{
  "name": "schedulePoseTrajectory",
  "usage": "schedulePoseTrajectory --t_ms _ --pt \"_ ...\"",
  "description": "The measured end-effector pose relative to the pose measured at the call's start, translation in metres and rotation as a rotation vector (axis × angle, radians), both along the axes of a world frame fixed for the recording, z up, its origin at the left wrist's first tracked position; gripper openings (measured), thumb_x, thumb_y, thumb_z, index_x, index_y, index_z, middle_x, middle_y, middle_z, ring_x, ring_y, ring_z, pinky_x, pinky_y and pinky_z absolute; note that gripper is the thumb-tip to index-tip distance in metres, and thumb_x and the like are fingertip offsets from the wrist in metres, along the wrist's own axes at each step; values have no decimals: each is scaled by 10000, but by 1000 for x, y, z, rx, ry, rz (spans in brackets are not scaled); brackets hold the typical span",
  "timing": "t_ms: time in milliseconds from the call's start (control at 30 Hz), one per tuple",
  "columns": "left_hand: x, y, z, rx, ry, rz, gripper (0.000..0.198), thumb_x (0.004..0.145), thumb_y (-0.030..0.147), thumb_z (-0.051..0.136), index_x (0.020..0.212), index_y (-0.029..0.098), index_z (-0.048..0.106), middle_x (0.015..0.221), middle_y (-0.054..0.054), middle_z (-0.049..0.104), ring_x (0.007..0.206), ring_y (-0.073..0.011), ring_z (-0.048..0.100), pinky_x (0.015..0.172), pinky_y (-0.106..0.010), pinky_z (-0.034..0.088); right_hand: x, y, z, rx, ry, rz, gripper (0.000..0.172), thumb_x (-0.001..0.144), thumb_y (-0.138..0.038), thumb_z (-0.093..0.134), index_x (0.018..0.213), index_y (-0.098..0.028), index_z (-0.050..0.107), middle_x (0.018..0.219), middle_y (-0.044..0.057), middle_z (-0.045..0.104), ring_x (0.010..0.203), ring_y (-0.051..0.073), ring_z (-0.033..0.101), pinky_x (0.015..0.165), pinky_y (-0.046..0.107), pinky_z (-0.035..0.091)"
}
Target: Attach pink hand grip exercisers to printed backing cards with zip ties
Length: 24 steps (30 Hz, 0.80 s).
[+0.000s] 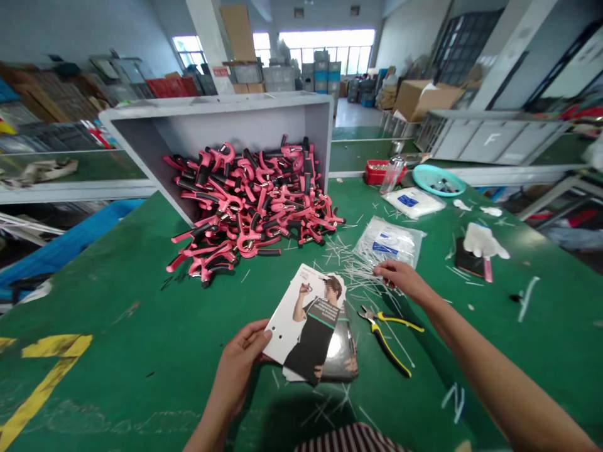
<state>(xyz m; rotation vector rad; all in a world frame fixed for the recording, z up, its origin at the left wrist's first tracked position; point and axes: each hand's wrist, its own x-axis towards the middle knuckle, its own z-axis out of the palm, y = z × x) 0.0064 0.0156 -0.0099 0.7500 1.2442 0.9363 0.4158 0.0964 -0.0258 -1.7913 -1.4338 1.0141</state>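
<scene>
My left hand grips a printed cardboard card by its left edge, thumb on top. The card shows a person in dark clothing and has small punched holes. Beneath it lies a stack of similar cards. My right hand is pinched at a heap of thin white cable ties; how many are between the fingertips cannot be made out. Yellow-and-black diagonal cutters lie with handles spread just below that hand. Clear plastic bags with blue labels lie beyond it.
A grey bin on its side spills pink-and-black hand grippers onto the green table. Toward the back right are a red box, a jar, a turquoise basin and a white glove. Loose ties are scattered around.
</scene>
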Motion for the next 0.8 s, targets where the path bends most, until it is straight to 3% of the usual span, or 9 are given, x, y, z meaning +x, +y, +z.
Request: schedulePoseTrajectory --t_ms 200,367,467,633,800 --pt "-9 9 6 76 53 -35 472 746 417 746 1105 124 653 723 -23 694 510 -135 596 474 -247 514 -8 -6 10 -30 310 12 362 769 -515 679 844 -164 629 840 50 685 530 82 504 489 224 424" --pt "-11 7 -1 31 -138 48 475 735 341 776 1141 133 644 941 -85 730 760 -177 684 686 -275 557 -24 -10 14 -46 459 34 356 744 -475 740 897 -176 621 859 50 693 551 88 541 513 229 463" --pt "-12 8 0 85 -130 36 405 745 326 766 1088 132 669 927 -81 737 753 -166 675 674 -254 533 -39 -10 20 -34 513 61 325 752 -450 751 890 -179 634 792 33 688 559 100 565 535 233 484" --pt "-8 16 13 206 -11 -86 306 772 308 732 1015 124 708 902 -74 738 755 -156 652 660 -224 485 -91 -16 49 184 537 56 243 845 -430 678 870 -195 617 815 28 678 660 124 628 656 259 547" --pt "2 18 16 226 -3 -139 255 783 294 719 971 122 710 821 -49 722 697 -133 620 627 -207 452 -164 -50 73 343 460 180 152 922 -353 603 944 -207 570 828 37 691 740 159 687 689 288 576"
